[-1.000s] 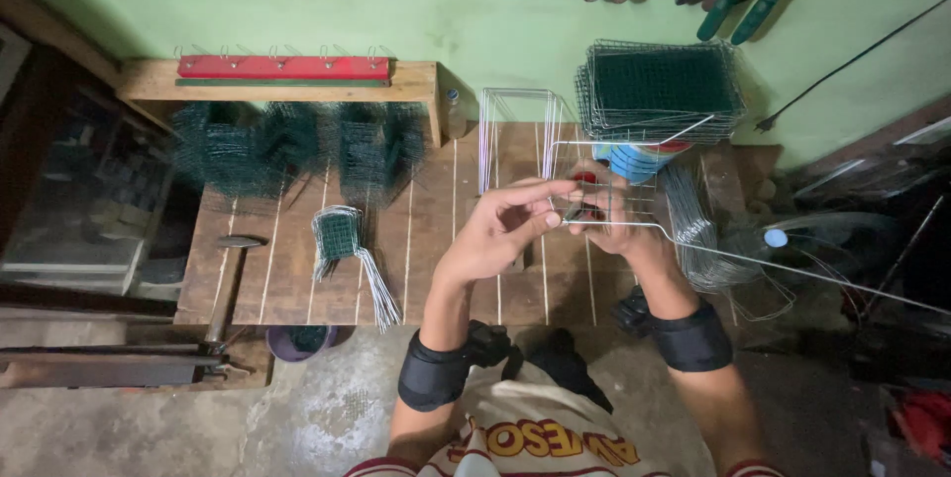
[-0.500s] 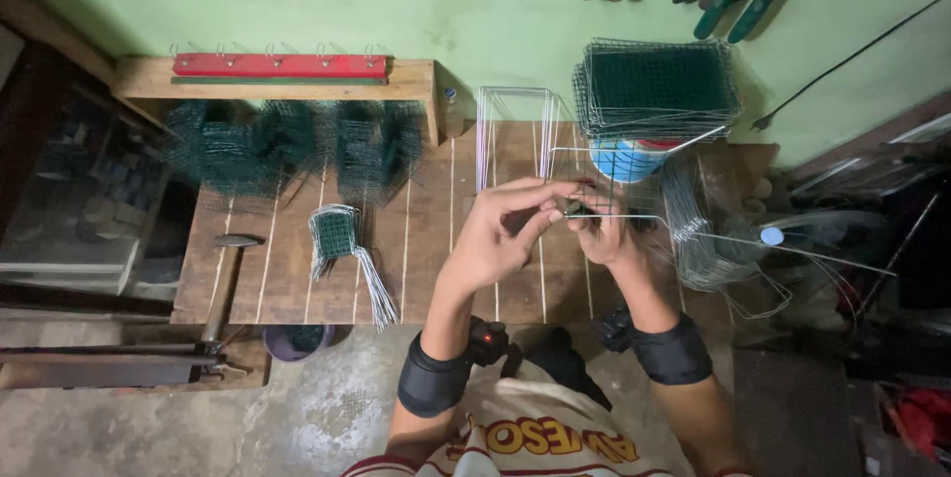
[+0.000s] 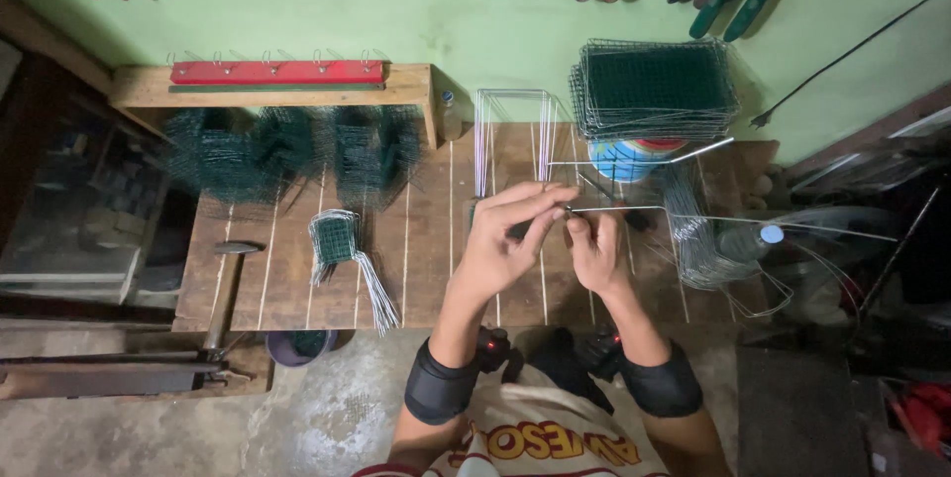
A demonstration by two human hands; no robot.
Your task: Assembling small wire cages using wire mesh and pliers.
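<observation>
Both hands meet over the middle of a wooden workbench (image 3: 426, 259). My left hand (image 3: 505, 244) pinches the end of a thin bent metal wire (image 3: 619, 208) between thumb and fingers. My right hand (image 3: 594, 251) grips the same wire just beside it. The wire runs right from my fingers, then turns down at a corner. A small green mesh piece (image 3: 519, 229) shows dimly under my left fingers; whether I hold it is unclear.
A stack of green wire mesh panels (image 3: 654, 89) rests on a coloured tub (image 3: 626, 158) at the back right. Bent wire frames (image 3: 513, 130) stand at the back middle. Folded mesh pieces (image 3: 287, 155), a small mesh bundle (image 3: 337, 239) and a hammer (image 3: 226, 284) lie left. Tools hang on the wall.
My hands have drawn a little nearer to me and slightly left with the wire. The grip on the wire stays the same.
</observation>
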